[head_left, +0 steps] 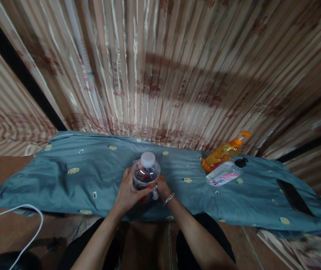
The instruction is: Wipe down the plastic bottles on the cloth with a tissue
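Observation:
A clear plastic bottle (146, 173) with a white cap stands upright in front of me, over the near part of the blue-green cloth. My left hand (129, 193) is wrapped round its left side, the thumb lying across the front by an orange patch. Against the bottle's right side is my right hand (163, 188), closed, with a bracelet on the wrist. A crumpled white piece, like tissue or cloth (155, 192), sticks out of it. The right fingertips are hidden behind the bottle.
On the right of the patterned cloth (92, 172) lie an orange pump bottle (222, 154), a clear bottle with a black top (223, 173) and a black phone (294, 197). Striped curtains (154, 75) hang behind. A white cable (38, 228) loops at lower left.

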`<action>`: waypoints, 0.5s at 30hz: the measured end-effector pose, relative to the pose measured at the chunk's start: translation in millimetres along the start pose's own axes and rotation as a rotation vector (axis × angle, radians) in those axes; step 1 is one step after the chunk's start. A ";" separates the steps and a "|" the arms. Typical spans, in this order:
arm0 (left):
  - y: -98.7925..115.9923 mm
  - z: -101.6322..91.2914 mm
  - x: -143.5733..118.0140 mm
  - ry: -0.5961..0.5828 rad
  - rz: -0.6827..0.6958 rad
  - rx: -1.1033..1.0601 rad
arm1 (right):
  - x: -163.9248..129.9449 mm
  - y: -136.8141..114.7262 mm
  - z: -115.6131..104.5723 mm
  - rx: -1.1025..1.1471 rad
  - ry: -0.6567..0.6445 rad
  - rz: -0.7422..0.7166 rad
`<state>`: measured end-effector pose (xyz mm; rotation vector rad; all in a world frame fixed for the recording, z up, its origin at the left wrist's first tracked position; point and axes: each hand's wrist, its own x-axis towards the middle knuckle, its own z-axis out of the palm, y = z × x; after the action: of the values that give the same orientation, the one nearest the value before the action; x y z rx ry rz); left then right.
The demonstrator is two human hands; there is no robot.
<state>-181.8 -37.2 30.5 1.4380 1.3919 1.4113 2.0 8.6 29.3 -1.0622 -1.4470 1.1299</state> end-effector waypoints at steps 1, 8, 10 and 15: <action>-0.4 -1.2 -0.7 0.012 -0.008 0.006 | -0.7 -0.4 -0.5 0.009 0.006 0.009; 1.7 4.4 -12.5 -0.005 -0.044 -0.013 | 10.7 -45.2 -22.6 0.069 0.050 -0.141; 2.6 9.2 -14.2 -0.018 -0.033 -0.023 | 7.9 -62.5 -23.4 0.088 0.060 -0.176; -0.7 16.0 -13.2 0.015 -0.038 -0.030 | -6.1 -86.6 -14.9 0.016 0.023 -0.337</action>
<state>-164.5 -46.4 23.8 1.3779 1.3946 1.4162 11.8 -11.5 114.4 -0.7800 -1.5273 0.8826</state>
